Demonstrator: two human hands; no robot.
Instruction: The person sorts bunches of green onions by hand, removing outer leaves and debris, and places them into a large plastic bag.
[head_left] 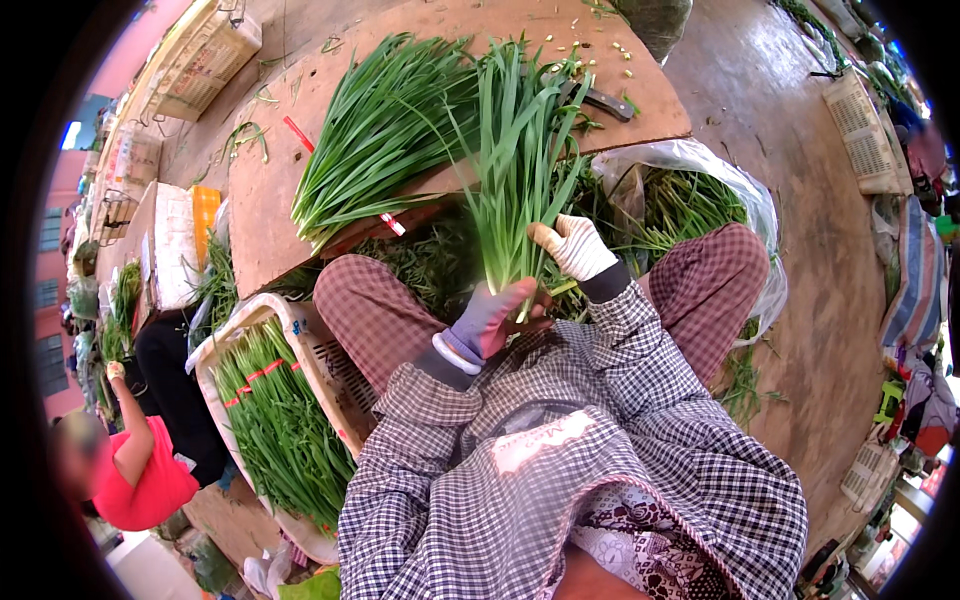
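My left hand (pixel 483 322), in a purple-grey glove with bare fingertips, is closed around the pale lower ends of a bunch of garlic chives (pixel 508 190). The bunch stands upright over my lap, green leaves fanning away from me. At its right side my right hand (pixel 578 249), in a cream striped glove, is closed with its thumb against the stems; its other fingers are partly hidden. Just beyond, a large loose pile of garlic chives (pixel 385 130) lies on the brown board (pixel 265 225). A knife (pixel 606 103) with a dark handle rests behind the held bunch.
To my left stands a white plastic crate (pixel 340 375) of chive bundles tied with red bands. A clear plastic bag (pixel 765 210) of greens sits by my right knee. Red-and-white strips (pixel 392 224) stick out at the board's edge. Another person (pixel 145 470) in red is at far left.
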